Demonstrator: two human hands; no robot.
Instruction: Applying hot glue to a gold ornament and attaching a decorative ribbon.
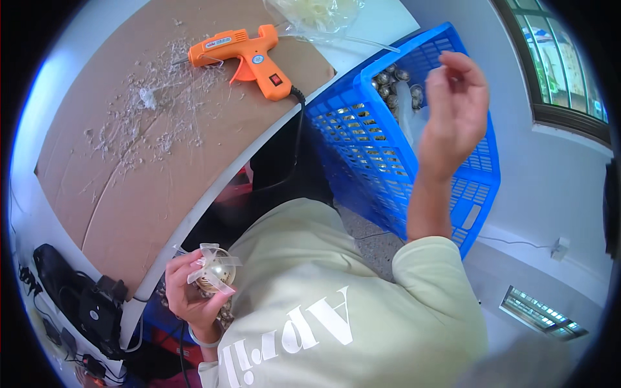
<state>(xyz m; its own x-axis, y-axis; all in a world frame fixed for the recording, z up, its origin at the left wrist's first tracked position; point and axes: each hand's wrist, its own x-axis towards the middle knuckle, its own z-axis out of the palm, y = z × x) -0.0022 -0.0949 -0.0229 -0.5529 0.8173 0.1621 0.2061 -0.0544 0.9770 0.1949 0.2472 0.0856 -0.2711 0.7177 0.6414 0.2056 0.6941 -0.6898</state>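
Observation:
My left hand (191, 294), at the lower left in front of my shirt, is closed around a shiny pale-gold bauble (217, 270). A sheer white ribbon bow (212, 266) sits on the bauble's top. Over the blue plastic crate (401, 152) at the upper right is my right hand (456, 107), raised with its fingers loosely bent and apart; I see nothing in it. Many similar metallic baubles (383, 81) lie inside the crate, with a translucent plastic piece (405, 107) among them. Part of the crate's contents is hidden by my right hand and forearm.
An orange glue gun (242, 55) lies on a cardboard sheet (129, 207) strewn with glue strings (147, 98). Its black cord (299, 123) drops over the table edge. A clear plastic bag (317, 16) stands at the back. Black devices and cables (100, 310) crowd the lower left.

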